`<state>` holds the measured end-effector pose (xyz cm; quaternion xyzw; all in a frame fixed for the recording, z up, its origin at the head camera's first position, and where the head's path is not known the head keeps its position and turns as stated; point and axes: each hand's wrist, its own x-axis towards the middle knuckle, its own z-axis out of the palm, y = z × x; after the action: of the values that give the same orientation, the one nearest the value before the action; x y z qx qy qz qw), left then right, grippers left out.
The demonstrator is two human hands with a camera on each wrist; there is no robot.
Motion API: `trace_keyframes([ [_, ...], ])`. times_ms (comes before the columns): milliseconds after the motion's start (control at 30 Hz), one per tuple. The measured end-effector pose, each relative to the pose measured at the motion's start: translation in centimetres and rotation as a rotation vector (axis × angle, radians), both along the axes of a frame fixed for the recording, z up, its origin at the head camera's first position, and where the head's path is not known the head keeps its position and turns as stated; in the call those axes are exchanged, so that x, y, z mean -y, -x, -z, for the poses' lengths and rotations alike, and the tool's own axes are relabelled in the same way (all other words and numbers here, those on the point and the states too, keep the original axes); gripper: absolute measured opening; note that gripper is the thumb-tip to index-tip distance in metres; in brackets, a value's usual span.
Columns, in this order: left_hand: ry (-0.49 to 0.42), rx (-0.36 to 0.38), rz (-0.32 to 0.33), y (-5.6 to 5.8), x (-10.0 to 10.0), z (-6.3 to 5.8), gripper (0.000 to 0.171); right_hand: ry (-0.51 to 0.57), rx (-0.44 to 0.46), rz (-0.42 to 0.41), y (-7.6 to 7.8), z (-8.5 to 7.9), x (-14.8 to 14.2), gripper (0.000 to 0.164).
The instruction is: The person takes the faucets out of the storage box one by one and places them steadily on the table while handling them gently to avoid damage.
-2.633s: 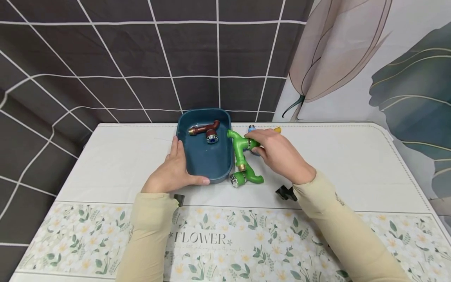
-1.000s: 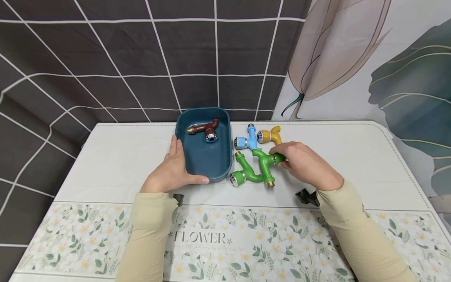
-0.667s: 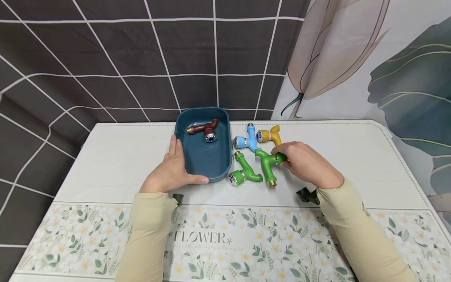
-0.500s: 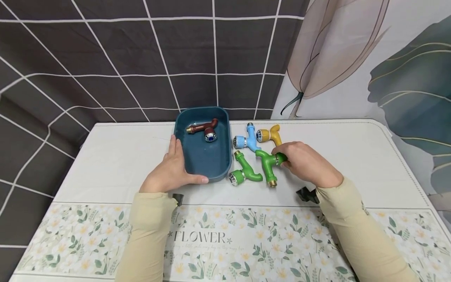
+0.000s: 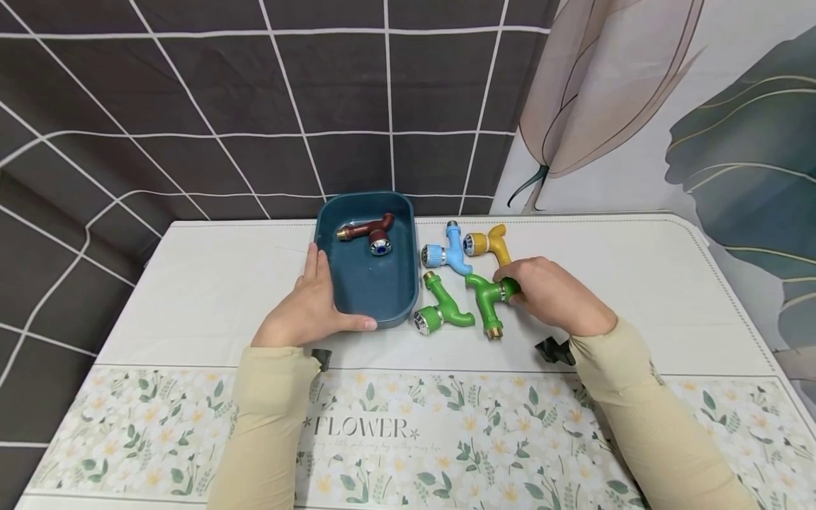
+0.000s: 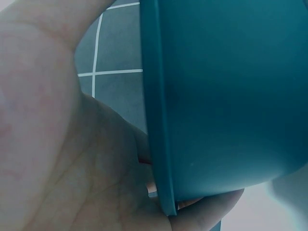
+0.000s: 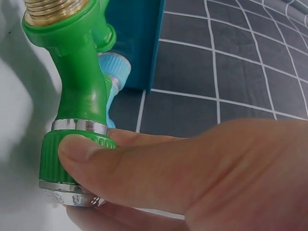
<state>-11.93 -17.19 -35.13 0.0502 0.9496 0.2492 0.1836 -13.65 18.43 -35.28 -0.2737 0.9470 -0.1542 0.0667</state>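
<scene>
My left hand (image 5: 302,304) lies along the left side and near corner of a dark blue plastic basin (image 5: 376,290), fingers extended and thumb along its near rim. Inside the basin is a brown faucet (image 5: 366,231). My right hand (image 5: 554,294) pinches the knob of a green faucet (image 5: 487,301), whose brass threaded end points toward me. In the right wrist view, the thumb (image 7: 96,154) presses the ribbed green knob. Just left of it lies a second green faucet (image 5: 446,304) on the table.
A light blue faucet (image 5: 454,251) and a yellow faucet (image 5: 494,244) lie behind the green ones, right of the basin. The white table (image 5: 210,283) bears a floral printed strip (image 5: 382,467). A dark grid-patterned cloth (image 5: 255,85) hangs behind.
My right hand has carried the green faucet from over the basin's right rim rightward, beside the second green one. Lately it barely moves. My left hand stays at the basin.
</scene>
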Motion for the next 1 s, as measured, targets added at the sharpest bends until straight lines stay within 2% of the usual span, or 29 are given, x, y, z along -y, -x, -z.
trace_keyframes([
  [333, -0.006, -0.006, 0.006, 0.13, -0.06, 0.13, 0.147, -0.026, 0.041, 0.020, 0.35, 0.63, 0.06, 0.026],
  [1000, -0.010, 0.005, 0.007, 0.09, -0.02, 0.03, 0.146, -0.024, 0.010, 0.033, 0.38, 0.69, 0.39, 0.033],
])
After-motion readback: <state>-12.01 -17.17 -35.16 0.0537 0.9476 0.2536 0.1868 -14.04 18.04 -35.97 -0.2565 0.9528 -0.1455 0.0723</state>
